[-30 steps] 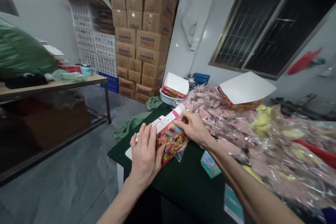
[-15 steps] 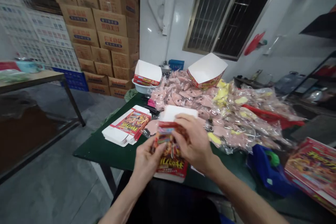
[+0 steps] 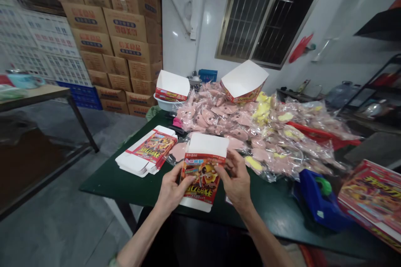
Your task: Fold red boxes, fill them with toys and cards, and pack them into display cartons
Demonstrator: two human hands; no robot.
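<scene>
Between my hands is a red printed carton [image 3: 203,175] with white flaps at its far and near ends, held over the table's front edge. My left hand [image 3: 173,190] grips its left side, thumb on the printed face. On the right side, my right hand [image 3: 235,181] pinches the edge, thumb in front and fingers behind. Left of them, a stack of flattened cartons [image 3: 153,150] of the same print lies on the green table [image 3: 125,192]. Beyond the held carton spreads a heap of pink items in clear bags [image 3: 219,112], some with yellow parts.
A blue tape dispenser [image 3: 319,200] with green tape sits at the right, beside a larger red printed box [image 3: 372,200]. Two open display boxes [image 3: 172,85] stand at the back. Brown shipping cartons [image 3: 125,25] are stacked against the wall. Another table [image 3: 46,94] stands at left.
My right hand has moved from across the carton's upper face to its right edge, uncovering the print. The carton now faces me more squarely. The view has shifted slightly.
</scene>
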